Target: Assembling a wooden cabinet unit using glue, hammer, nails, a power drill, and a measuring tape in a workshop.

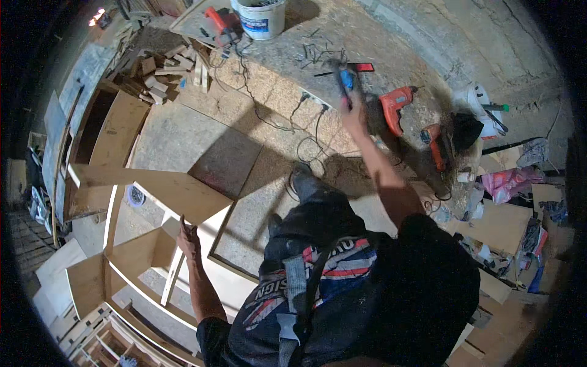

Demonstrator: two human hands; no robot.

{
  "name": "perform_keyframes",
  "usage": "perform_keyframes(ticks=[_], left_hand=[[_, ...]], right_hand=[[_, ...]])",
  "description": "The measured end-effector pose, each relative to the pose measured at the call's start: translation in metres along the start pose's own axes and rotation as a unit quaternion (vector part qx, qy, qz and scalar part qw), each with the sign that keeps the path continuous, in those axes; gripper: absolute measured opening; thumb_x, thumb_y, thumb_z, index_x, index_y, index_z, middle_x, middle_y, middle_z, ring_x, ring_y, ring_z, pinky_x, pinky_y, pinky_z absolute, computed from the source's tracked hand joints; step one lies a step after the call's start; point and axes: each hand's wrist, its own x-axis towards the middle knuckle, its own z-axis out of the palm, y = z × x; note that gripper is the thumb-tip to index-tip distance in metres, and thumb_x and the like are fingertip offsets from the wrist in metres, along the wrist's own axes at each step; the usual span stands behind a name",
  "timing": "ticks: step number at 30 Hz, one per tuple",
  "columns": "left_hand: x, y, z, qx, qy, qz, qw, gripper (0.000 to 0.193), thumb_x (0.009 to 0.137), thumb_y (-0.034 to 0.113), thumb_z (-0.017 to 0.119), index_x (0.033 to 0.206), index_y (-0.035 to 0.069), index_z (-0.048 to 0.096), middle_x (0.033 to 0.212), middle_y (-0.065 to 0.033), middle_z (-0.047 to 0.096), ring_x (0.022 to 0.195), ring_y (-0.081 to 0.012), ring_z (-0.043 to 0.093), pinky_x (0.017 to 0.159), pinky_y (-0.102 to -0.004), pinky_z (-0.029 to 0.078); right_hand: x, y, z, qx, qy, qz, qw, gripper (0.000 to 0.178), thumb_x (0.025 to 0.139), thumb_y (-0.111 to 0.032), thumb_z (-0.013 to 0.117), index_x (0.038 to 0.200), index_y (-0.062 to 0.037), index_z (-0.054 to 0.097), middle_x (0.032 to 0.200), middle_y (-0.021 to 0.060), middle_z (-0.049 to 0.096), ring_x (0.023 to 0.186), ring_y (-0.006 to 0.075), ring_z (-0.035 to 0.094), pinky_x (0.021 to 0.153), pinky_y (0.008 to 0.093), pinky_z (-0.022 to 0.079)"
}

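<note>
On my left stands a pale wooden frame of panels and slats. My left hand (188, 240) is at the lower edge of its upper wooden panel (183, 194), fingers closed against that edge. My right hand (353, 116) is stretched forward over the workbench (275, 79), closed around a hand tool (347, 78) with a dark end and a blue part. Motion blurs the tool, so I cannot tell its exact kind. Beside it lie a flat red piece (361, 67) and scattered nails or screws (318, 52). A red power drill (397, 107) lies right of my right hand.
A second red power tool (435, 147) lies further right. A white bucket (264, 21) and a red corded tool (219, 20) stand at the back. Cables run from a power strip (315, 100). Wood offcuts (165, 76) are piled far left; plastic and boards (495, 223) litter the right.
</note>
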Motion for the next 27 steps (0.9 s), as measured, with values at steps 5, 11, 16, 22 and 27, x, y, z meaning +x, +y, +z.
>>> perform_keyframes(ticks=[5, 11, 16, 22, 27], left_hand=[[0.006, 0.030, -0.009, 0.016, -0.044, -0.093, 0.995, 0.065, 0.083, 0.015, 0.075, 0.143, 0.015, 0.050, 0.086, -0.0114, 0.067, 0.075, -0.0259, 0.064, 0.071, -0.0410, 0.051], [-0.038, 0.084, 0.049, 0.069, 0.170, -0.151, 0.971, 0.054, 0.095, 0.022, 0.063, 0.143, 0.002, 0.046, 0.135, -0.0260, 0.055, 0.127, -0.0374, 0.053, 0.106, -0.0453, 0.040], [-0.099, 0.154, 0.142, -0.047, 0.021, -0.333, 0.941, 0.043, 0.090, 0.020, 0.065, 0.127, -0.002, 0.055, 0.126, -0.0264, 0.059, 0.114, -0.0412, 0.056, 0.101, -0.0463, 0.043], [-0.065, 0.223, 0.207, -0.216, -0.127, -0.217, 0.943, 0.049, 0.085, 0.030, 0.072, 0.124, 0.002, 0.064, 0.124, -0.0241, 0.064, 0.118, -0.0403, 0.060, 0.100, -0.0434, 0.047], [-0.049, 0.233, 0.210, -0.242, -0.089, -0.282, 0.924, 0.045, 0.088, 0.030, 0.067, 0.120, 0.000, 0.065, 0.113, -0.0246, 0.068, 0.105, -0.0401, 0.066, 0.092, -0.0452, 0.052]], right_hand=[[0.144, 0.087, -0.012, -0.100, 0.060, 0.021, 0.993, 0.037, 0.093, -0.014, 0.056, 0.127, -0.0009, 0.053, 0.107, 0.0264, 0.065, 0.101, 0.0431, 0.064, 0.083, 0.0497, 0.049], [0.184, 0.137, -0.011, -0.355, 0.043, 0.103, 0.928, 0.045, 0.089, -0.019, 0.061, 0.131, -0.0023, 0.054, 0.114, 0.0230, 0.064, 0.107, 0.0430, 0.060, 0.091, 0.0513, 0.047], [0.155, 0.083, 0.026, -0.283, -0.151, -0.215, 0.922, 0.042, 0.085, -0.019, 0.069, 0.124, -0.0058, 0.061, 0.122, 0.0212, 0.060, 0.122, 0.0414, 0.050, 0.102, 0.0518, 0.038], [0.152, 0.054, 0.065, -0.343, -0.300, -0.343, 0.821, 0.025, 0.088, -0.011, 0.059, 0.111, -0.0035, 0.065, 0.111, 0.0160, 0.063, 0.111, 0.0336, 0.056, 0.098, 0.0445, 0.041], [0.175, 0.045, 0.077, -0.102, -0.271, -0.262, 0.921, 0.029, 0.094, -0.021, 0.059, 0.115, -0.0005, 0.061, 0.107, 0.0215, 0.066, 0.105, 0.0395, 0.061, 0.092, 0.0465, 0.047]])
